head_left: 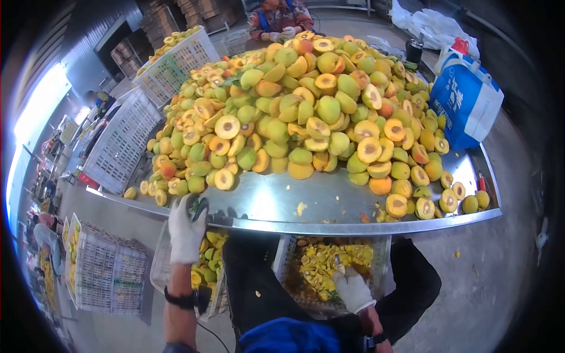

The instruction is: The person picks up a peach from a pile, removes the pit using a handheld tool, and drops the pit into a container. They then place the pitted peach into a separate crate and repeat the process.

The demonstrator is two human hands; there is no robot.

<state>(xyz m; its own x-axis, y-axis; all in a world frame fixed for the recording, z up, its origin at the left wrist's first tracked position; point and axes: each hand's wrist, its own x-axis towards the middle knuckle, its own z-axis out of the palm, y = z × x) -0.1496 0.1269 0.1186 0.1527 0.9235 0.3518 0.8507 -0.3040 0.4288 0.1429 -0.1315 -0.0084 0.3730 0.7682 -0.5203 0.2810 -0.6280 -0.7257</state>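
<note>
A large heap of halved and whole yellow-green fruit (318,112) covers the metal table (265,203). At the table's front edge, left of centre, is my left hand (187,232) in a white glove, its fingers curled round something small and dark. Lower down, between the legs, my right hand (353,291), also gloved in white, is over a crate (285,259) of yellow fruit pieces (321,272). Its fingers are pressed together, and a small shiny thing sticks out at their tips, too small to name.
Another person (279,20) sits behind the heap. A blue and white bag (462,100) and a dark bottle (414,49) stand at the right. White crates (120,141) line the left side. A stacked crate (112,273) and a fruit-filled crate (162,259) are below left.
</note>
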